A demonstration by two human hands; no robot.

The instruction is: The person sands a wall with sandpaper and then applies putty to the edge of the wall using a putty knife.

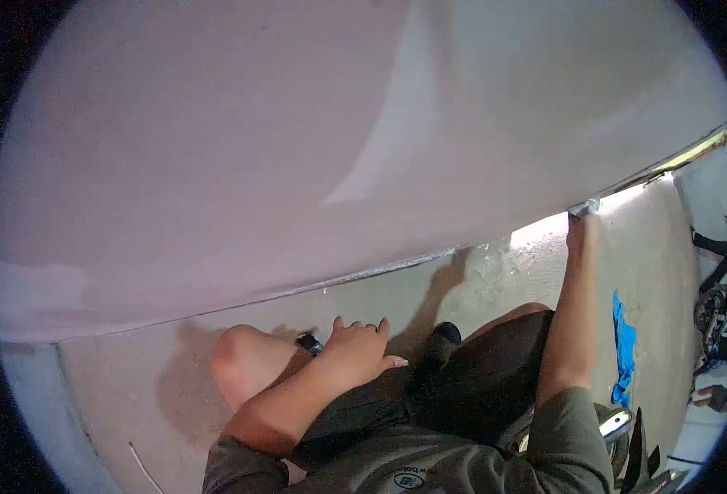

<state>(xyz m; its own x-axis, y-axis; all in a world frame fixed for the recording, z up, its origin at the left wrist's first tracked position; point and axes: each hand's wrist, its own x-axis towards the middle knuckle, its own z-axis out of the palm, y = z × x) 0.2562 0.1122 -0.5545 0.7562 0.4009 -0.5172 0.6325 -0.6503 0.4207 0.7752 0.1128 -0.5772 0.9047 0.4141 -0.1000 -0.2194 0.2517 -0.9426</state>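
Note:
A large pale, smooth panel (256, 148) with a curved surface fills the upper part of the head view. My right arm reaches forward to its lower edge (396, 267), where my right hand (579, 221) is partly hidden. A small whitish, crumpled-looking thing (594, 205) shows beside that hand; its kind is unclear and the fingers cannot be made out. My left hand (357, 349) hangs between my bent knees, below the panel's edge and apart from it. Its fingers are spread, and nothing shows in it.
A blue cloth (623, 354) lies on the concrete floor (503, 280) to my right. Near my right elbow is a white, phone-like object (615, 424). Other people (721, 247) are at the far right. A thin pale strip (143, 468) lies at lower left.

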